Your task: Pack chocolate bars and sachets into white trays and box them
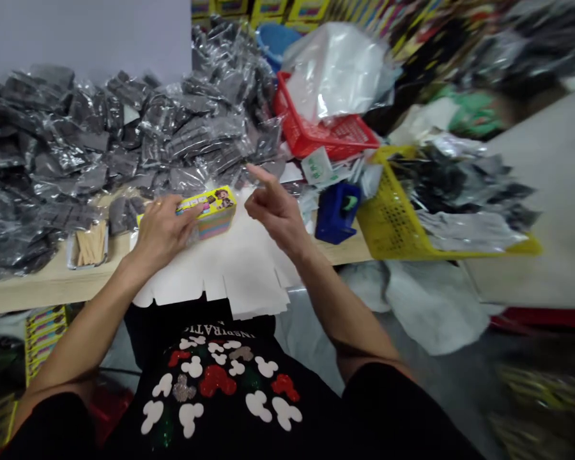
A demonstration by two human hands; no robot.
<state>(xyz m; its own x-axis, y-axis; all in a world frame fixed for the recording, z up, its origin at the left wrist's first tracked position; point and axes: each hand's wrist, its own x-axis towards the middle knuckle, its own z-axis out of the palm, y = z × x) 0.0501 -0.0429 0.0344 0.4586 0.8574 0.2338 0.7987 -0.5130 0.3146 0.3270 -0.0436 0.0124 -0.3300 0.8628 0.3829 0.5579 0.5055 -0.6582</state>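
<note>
- The left hand [160,230] grips a yellow box [213,211] lying on white paper sheets [239,268] on the table [52,284].
- The right hand [273,207] hovers beside the box, empty, forefinger raised.

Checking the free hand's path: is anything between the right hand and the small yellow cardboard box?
Nothing visible between the right hand and the small yellow cardboard box; flat white paper lies beneath.

left hand [160,233] hides part of yellow box [215,207]; rt side blurred.
</note>
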